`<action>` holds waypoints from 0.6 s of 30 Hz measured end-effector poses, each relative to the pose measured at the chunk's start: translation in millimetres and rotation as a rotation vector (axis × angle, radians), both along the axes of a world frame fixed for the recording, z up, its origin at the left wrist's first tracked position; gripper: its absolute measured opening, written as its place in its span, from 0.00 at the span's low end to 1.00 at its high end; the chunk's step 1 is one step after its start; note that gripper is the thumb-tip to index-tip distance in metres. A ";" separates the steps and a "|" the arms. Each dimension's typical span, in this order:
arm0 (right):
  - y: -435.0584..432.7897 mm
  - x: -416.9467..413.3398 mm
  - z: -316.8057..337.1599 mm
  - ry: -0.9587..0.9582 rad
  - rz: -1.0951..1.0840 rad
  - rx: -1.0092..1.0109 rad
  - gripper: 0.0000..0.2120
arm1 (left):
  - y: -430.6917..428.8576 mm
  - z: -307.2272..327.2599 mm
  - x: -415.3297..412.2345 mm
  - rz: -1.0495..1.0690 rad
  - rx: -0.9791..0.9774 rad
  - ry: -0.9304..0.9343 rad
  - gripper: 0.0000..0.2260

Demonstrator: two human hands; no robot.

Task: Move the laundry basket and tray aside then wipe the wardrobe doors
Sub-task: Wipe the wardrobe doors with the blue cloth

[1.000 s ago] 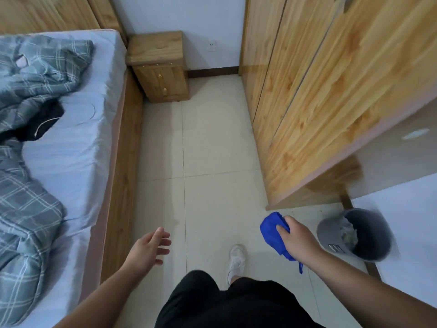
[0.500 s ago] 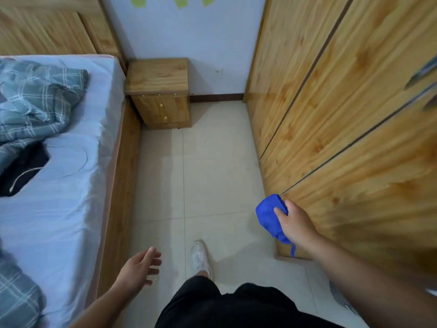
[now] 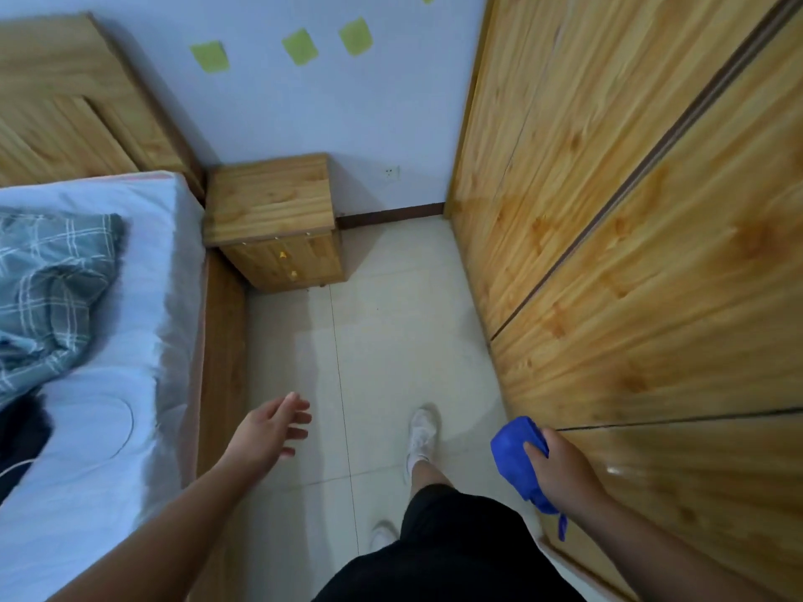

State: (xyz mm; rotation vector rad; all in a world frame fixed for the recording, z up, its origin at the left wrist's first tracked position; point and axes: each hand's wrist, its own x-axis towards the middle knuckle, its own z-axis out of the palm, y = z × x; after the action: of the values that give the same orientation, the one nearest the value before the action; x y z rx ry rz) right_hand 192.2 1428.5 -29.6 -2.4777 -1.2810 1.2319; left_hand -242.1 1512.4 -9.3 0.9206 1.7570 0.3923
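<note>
The wardrobe doors [image 3: 652, 254] fill my right side, pale knotty pine with a dark seam running between the panels, and they reach down to the tiled floor [image 3: 391, 341]. My right hand [image 3: 560, 467] hangs just beside the lowest panel. Its fingers [image 3: 535, 450] are curled tight round a bunched blue cloth [image 3: 515, 458]. A thin tail of the cloth dangles below my wrist. Whether the cloth touches the wood, I cannot tell.

My left hand [image 3: 265, 432] is out over the floor, well apart from the wardrobe, with its fingers spread loose and holding nothing.

Below me I see black shorts [image 3: 447, 549] and a white shoe [image 3: 422, 430] set forward on the tiles.

To my left stands the bed [image 3: 108, 427] with a light blue sheet, its wooden side rail along the floor. A grey-green plaid blanket [image 3: 52, 275] lies rumpled on it. A wooden headboard [image 3: 65, 102] rises behind it.

In the far corner a small pine nightstand [image 3: 269, 202] sits between the bed and the wall, with yellow knobs on its front. On the wall above it are green sticky notes [image 3: 300, 46], and low down there is a white socket [image 3: 392, 171].
</note>
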 end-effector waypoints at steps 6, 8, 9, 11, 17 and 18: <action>136.5 -1.4 6.0 0.032 0.055 0.010 0.09 | 78.0 14.1 18.1 0.006 -0.043 0.021 0.15; 182.5 -3.2 14.9 0.050 0.053 0.035 0.09 | 103.9 16.1 21.7 0.003 -0.055 0.028 0.15; 204.7 -4.6 20.5 0.059 0.050 0.053 0.09 | 117.8 16.8 23.0 0.001 -0.065 0.030 0.15; 245.8 -7.9 31.5 0.077 0.036 0.107 0.09 | 146.7 16.0 23.7 -0.013 -0.081 0.026 0.14; 358.6 -15.4 55.0 0.064 -0.039 0.242 0.09 | 249.3 5.9 18.1 -0.057 -0.107 0.027 0.14; 375.8 -17.5 56.2 0.065 -0.066 0.255 0.09 | 268.6 4.0 15.7 -0.077 -0.111 0.026 0.14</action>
State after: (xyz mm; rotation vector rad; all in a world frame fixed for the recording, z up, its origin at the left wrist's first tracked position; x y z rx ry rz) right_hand 174.7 1804.3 26.7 -2.2641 -1.2424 1.0515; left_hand -226.4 1780.9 -5.4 0.9141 1.7431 0.2319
